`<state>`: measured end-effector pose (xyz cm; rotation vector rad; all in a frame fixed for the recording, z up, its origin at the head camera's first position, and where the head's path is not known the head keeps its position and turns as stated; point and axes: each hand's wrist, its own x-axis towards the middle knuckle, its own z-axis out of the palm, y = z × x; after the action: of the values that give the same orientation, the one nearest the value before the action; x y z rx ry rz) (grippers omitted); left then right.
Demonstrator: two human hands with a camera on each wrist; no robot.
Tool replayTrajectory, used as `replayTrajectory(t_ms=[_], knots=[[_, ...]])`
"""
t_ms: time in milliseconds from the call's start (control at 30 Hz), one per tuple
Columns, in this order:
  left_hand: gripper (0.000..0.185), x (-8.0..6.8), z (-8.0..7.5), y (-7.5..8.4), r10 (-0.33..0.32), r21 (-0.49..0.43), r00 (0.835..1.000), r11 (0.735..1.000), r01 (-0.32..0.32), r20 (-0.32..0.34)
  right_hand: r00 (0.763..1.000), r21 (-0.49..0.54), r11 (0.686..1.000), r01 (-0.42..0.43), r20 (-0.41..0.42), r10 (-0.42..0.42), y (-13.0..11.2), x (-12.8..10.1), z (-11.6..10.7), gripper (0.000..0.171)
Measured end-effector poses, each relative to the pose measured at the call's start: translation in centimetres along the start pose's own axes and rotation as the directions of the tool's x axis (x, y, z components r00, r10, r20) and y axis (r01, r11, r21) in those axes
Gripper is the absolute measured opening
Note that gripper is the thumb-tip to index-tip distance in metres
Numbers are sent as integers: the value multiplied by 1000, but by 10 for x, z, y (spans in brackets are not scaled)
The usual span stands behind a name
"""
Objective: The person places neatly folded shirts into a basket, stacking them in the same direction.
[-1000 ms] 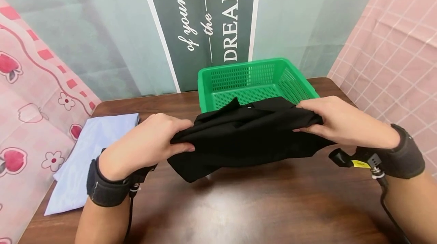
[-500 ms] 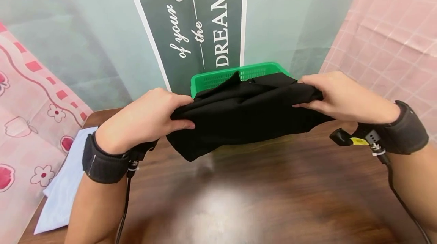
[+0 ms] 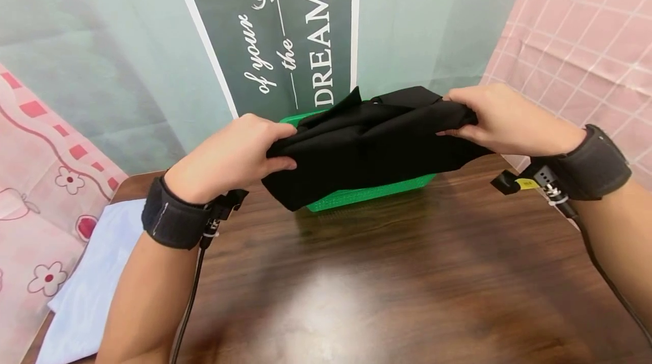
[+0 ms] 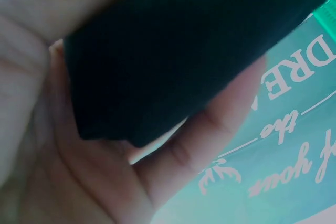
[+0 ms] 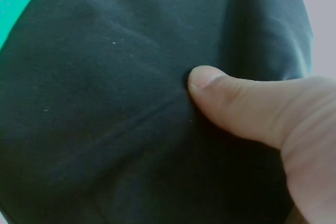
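Fingers of the left hand [image 3: 231,155] curl over one end of a folded black garment [image 3: 372,137], with the thumb tucked under it, so this hand grips the cloth; the left wrist view shows the dark fabric [image 4: 178,51] lying across the palm [image 4: 79,182]. At the other end of the garment the right hand [image 3: 501,120] pinches the cloth, its thumb [image 5: 236,98] pressed flat on the black fabric [image 5: 105,103] in the right wrist view. Both hands hold the garment off the table, stretched between them as a thick bundle, with a loose corner hanging down at the end by the left hand. Directly below and behind the garment stands a green basket [image 3: 377,191]; only its near wall and a bit of its rim show under the cloth. The basket rests on a dark wooden table [image 3: 387,285]. Well to the left-hand side of the basket, at the table's edge, lies a pale blue cloth [image 3: 86,290]. Behind the basket hangs a dark banner [image 3: 285,30] with white lettering.
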<state>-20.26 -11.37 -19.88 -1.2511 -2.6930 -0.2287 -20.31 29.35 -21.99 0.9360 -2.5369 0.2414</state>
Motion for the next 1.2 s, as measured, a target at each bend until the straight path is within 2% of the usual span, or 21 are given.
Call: replayTrajectory(t_ms=[267,433,633,800,933,1200], knots=[[21,21,5,-8,-55,71,998,996,57,-40,998,-49,997,-51,-48,49,21,11,10,28],[18,28,14,-17,-97,68,994,993,100,-41,996,-53,997,-63,-69,60,27,18,22,25],[17,30,22,-25,-110,28,994,993,111,-12,998,-32,999,-38,-54,36,32,24,32,26],[17,33,23,-29,-99,10,995,995,99,13,999,6,999,-46,-9,46,34,25,35,25],[17,39,24,-33,-76,12,994,997,76,76,993,31,995,-95,76,93,36,28,35,19],[20,52,26,-41,-44,48,976,998,35,213,943,54,980,-192,286,169,43,33,42,15]])
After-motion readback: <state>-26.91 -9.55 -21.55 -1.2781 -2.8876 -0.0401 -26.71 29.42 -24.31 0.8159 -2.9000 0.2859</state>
